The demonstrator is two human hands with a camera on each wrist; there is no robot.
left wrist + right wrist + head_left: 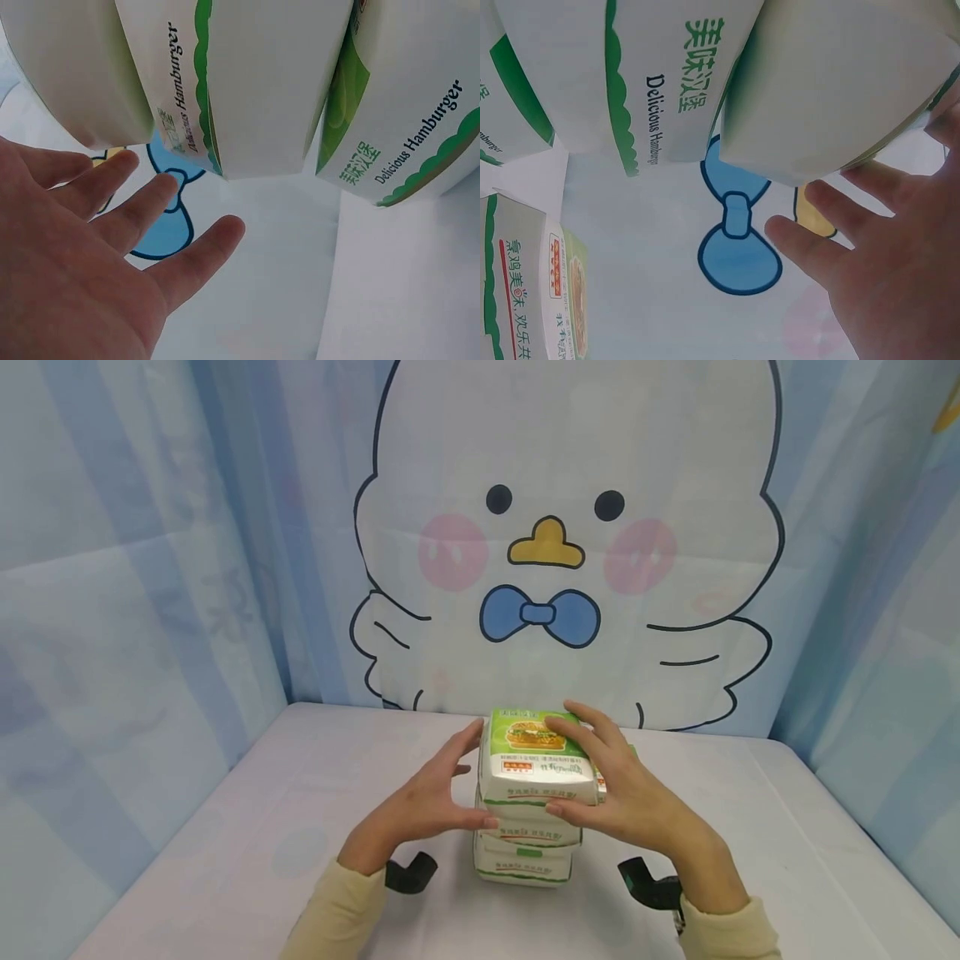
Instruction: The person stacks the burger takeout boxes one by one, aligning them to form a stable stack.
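Three white and green paper hamburger boxes stand stacked: a top box (538, 762) with a burger picture, a middle box (534, 828) and a bottom box (522, 862). The top one sits slightly askew. On the stack's left side is my left hand (427, 797), fingers spread and extended; the left wrist view shows its fingertips apart from the boxes. My right hand (626, 777) is around the top box's right side, with straight fingers by its upper edge and the thumb near its lower front. Whether these fingers touch it, I cannot tell.
Another hamburger box (532, 285) stands on the table to the right of the stack, mostly hidden behind my right hand in the head view. The white-covered table (247, 860) ends at a curtain (690, 677) printed with a cartoon bird.
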